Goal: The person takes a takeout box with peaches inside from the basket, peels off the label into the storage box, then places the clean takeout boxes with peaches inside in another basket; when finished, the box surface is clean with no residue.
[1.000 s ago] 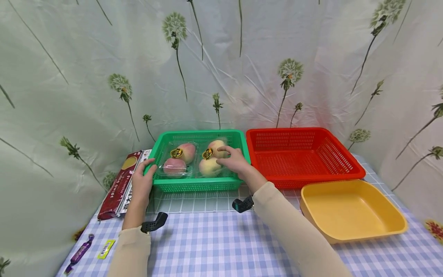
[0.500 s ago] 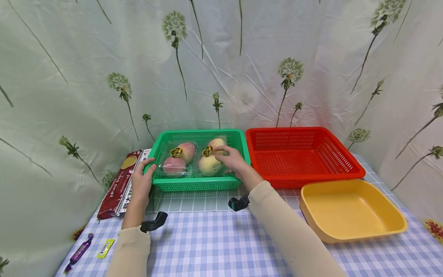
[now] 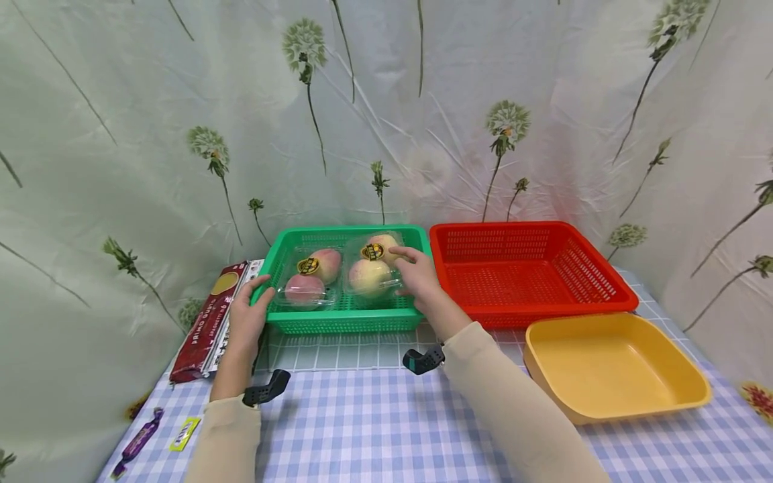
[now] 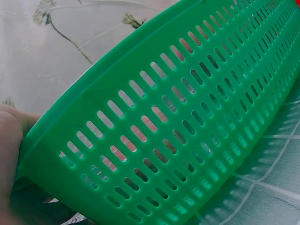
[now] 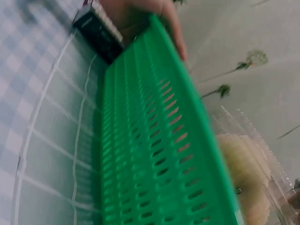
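My left hand (image 3: 246, 318) grips the front left corner of the green plastic basket (image 3: 344, 325), thumb and fingers on either side of its rim. With my right hand (image 3: 421, 278) I hold a clear plastic box of peaches (image 3: 370, 274) by its right side. This box has two pale yellow-pink peaches and a black and gold sticker. In the right wrist view the box (image 5: 246, 173) shows above the basket's rim, tilted. A second clear box of peaches (image 3: 304, 290), pinker, lies in the basket's left half.
A red basket (image 3: 531, 282) stands right of the green one, with a yellow tub (image 3: 610, 369) before it. Left of the green basket lies a dark red spaghetti packet (image 3: 211, 322). A purple-wrapped candy (image 3: 139, 441) and a small yellow sachet (image 3: 184, 434) lie front left.
My right hand has closed on the right-hand box of peaches and raised it, shifting it slightly right and tilting it. My left hand stays at the basket's rim.
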A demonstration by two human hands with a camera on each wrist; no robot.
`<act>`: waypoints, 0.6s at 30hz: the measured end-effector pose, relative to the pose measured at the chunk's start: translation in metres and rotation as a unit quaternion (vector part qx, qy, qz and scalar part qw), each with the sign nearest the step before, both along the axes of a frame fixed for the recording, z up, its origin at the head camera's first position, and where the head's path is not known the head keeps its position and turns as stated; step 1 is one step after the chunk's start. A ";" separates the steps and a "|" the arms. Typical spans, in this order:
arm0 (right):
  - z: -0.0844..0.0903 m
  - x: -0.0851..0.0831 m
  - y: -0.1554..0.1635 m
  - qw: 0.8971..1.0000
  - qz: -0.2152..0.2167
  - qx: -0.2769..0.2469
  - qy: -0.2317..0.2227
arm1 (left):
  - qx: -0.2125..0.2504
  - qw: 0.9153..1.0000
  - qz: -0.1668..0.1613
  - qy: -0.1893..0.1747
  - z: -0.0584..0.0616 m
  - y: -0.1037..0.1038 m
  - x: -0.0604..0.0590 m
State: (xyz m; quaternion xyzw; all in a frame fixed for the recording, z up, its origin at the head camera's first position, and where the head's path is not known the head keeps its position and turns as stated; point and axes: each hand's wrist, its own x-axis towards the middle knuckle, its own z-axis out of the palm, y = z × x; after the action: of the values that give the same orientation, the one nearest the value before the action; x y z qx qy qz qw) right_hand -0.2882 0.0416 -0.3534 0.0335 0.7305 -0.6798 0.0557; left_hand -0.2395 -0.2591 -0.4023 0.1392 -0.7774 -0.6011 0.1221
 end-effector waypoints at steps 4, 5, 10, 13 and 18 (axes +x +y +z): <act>0.006 0.008 0.003 0.999 -0.011 -0.034 0.013 | -0.001 1.000 -0.001 0.001 0.000 -0.001 0.000; 0.008 0.010 0.004 0.999 -0.013 -0.042 0.015 | -0.001 1.000 -0.002 0.001 0.000 -0.001 0.000; 0.012 0.024 0.009 0.996 -0.009 -0.084 0.016 | -0.003 1.000 0.002 -0.002 0.000 -0.001 0.001; 0.013 0.035 0.015 0.994 -0.001 -0.110 0.016 | -0.005 1.000 0.004 -0.004 0.000 -0.001 0.001; 0.014 0.053 0.033 0.989 0.027 -0.140 0.033 | -0.005 1.000 0.004 -0.003 0.000 -0.001 0.001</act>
State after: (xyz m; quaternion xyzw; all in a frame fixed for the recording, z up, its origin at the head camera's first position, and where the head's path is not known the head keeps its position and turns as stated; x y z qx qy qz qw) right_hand -0.2354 0.0745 -0.3390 -0.0166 0.6305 -0.7741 0.0537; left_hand -0.2387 -0.2598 -0.4021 0.1432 -0.7804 -0.5962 0.1225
